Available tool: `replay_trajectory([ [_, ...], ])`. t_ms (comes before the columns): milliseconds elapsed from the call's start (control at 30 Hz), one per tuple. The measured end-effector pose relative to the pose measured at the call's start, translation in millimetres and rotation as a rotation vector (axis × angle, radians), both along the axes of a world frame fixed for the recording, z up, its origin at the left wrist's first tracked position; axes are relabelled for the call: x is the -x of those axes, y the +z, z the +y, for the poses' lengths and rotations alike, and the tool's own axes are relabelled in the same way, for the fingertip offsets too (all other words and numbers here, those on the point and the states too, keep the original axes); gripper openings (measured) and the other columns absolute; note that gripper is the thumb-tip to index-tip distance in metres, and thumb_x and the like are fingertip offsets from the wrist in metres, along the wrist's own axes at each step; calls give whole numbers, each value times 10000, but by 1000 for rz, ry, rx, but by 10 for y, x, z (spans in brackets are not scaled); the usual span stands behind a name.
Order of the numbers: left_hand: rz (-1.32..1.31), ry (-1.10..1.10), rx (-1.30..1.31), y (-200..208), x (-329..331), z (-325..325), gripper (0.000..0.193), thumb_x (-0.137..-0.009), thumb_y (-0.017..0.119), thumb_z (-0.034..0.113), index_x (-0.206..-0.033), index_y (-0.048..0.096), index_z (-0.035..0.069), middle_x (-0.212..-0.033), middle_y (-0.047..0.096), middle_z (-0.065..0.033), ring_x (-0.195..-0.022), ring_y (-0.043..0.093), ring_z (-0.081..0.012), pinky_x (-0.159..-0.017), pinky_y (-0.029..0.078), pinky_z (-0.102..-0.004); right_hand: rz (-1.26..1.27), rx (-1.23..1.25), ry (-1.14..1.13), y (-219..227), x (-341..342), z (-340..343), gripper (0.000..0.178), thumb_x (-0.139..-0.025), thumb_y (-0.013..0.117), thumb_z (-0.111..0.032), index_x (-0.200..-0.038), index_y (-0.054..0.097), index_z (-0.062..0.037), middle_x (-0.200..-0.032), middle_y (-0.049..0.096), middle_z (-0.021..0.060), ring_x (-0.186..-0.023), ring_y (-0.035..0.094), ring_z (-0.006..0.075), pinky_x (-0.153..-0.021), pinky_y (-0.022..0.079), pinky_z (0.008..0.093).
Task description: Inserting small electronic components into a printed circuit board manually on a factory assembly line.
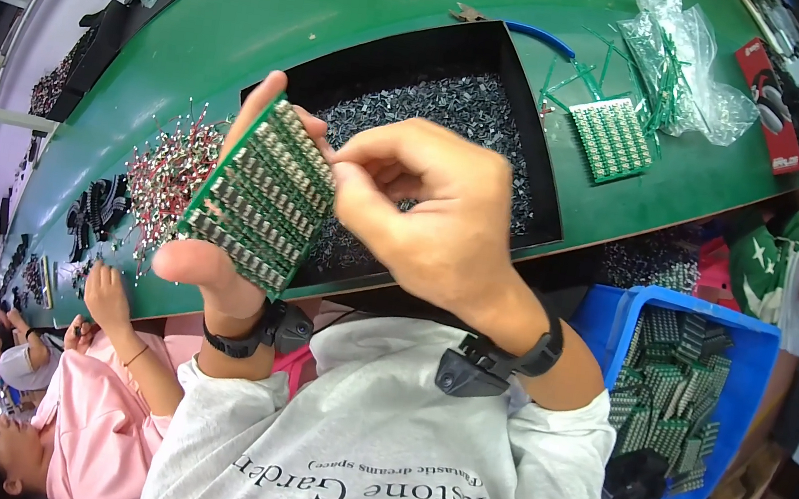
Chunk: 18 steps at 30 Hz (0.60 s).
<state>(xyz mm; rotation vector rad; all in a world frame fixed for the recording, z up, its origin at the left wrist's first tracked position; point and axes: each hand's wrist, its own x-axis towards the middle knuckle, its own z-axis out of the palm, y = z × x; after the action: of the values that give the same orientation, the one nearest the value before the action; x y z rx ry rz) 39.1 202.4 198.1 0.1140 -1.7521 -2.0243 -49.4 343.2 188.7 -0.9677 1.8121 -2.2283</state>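
My left hand [230,296] holds up a green circuit board panel [260,196], gripping it by its edges between thumb and fingers. Rows of small silvery and dark components cover the panel, which is tilted. At its upper right edge, my right hand [439,214] is closed in a pinch, thumb and forefinger together. Whatever is between those fingertips is too small or hidden to make out. Beneath both hands lies a black tray [530,115] holding a heap of small dark parts [464,107].
On the green table are another board panel [611,139], blue-handled pliers [540,38], a clear plastic bag [715,79] with green strips, and red-wired parts [168,169]. A blue bin [751,397] full of panels stands at right. A pink-clad co-worker [112,404] sits at left.
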Motion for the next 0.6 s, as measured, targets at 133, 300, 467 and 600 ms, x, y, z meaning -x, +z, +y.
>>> replay_trajectory([
  [133,19,-11,-15,27,-21,-29,1577,-469,475,1038,-1547,265,-93,-1289,565,-162,-1143,598,-233,-1003,503,-359,101,-134,-34,14,97,76,118,-819,745,18,-936,733,22,-821,711,82,-698,699,113,-614,561,234],
  [300,-28,32,22,38,20,72,1577,-471,475,1042,-1546,270,-94,-1281,568,-158,-1126,595,-234,-991,502,-353,248,-51,-34,-65,-41,-66,150,-787,775,4,-932,739,-3,-800,715,95,-656,702,164,-582,553,261],
  [467,21,57,4,21,51,93,1588,-461,454,1055,-1541,283,-97,-1258,570,-160,-1098,594,-234,-964,501,-358,299,-7,-135,-93,-103,-99,135,-777,781,9,-907,743,-4,-784,711,97,-616,692,175,-562,546,260],
  [600,-2,76,27,34,41,33,1590,-462,448,1057,-1539,282,-101,-1234,579,-167,-1078,605,-245,-957,504,-362,182,12,-43,-33,-17,-3,86,-789,762,23,-871,743,7,-776,710,89,-630,688,132,-565,536,242],
])
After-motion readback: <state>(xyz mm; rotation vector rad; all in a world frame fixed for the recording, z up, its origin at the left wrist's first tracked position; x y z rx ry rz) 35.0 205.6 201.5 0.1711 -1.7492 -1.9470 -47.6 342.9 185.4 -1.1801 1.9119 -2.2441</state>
